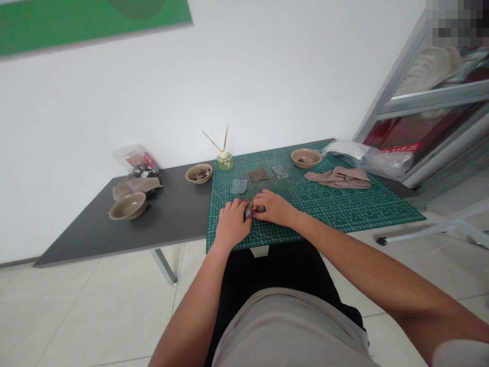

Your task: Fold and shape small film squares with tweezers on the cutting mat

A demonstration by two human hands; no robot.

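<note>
Over the near edge of the green cutting mat (324, 214), my left hand (232, 225) and my right hand (277, 208) meet with curled fingers. Between them they pinch a small crumpled grey piece (249, 209), perhaps cloth; my fingers cover much of it. A darker bit shows under my right fingers, too small to name. Just beyond my hands lie a pale translucent square (239, 186), a brown square of cloth (259, 175) and a clear plastic packet (280, 171).
A bowl of small dark and light pieces (200, 174), a reed diffuser (225, 159) and another bowl (306, 158) stand farther back. Left are a third bowl (128, 206), brown cloth (133, 188) and a plastic bag (138, 159). Brown fabric (340, 177) and plastic wrapping (378, 158) lie right.
</note>
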